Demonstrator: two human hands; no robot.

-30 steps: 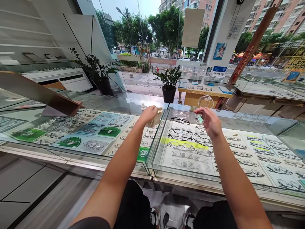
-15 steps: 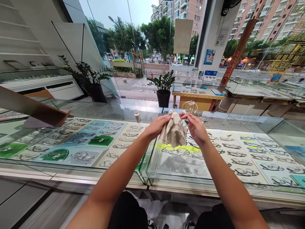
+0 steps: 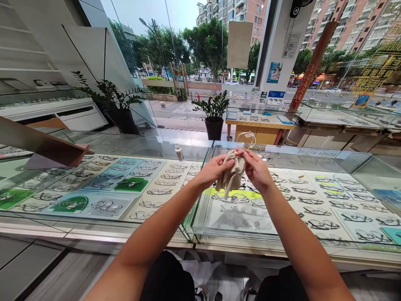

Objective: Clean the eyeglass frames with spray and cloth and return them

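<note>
Above the glass counter, my left hand (image 3: 216, 168) is closed on a beige cleaning cloth (image 3: 228, 179), which hangs down in folds below the fingers. My right hand (image 3: 256, 168) pinches a pair of clear-framed eyeglasses (image 3: 249, 137); part of the frame sticks up above the fingers. The cloth lies against the glasses between both hands, and the fingertips nearly meet there. Much of the glasses is hidden by cloth and fingers. A small white spray bottle (image 3: 178, 153) stands upright on the counter top, left of my hands.
Under the glass counter (image 3: 200, 234) lie rows of eyeglasses (image 3: 308, 200). A brown slanted board (image 3: 46, 144) juts in from the left. Potted plants (image 3: 214, 121) stand beyond the counter, before the window. A wooden display table (image 3: 255, 129) is farther back.
My left hand has shifted its grip on the cloth, which is now more bunched around the glasses. The glasses have tilted slightly in my right hand. The view has moved a little.
</note>
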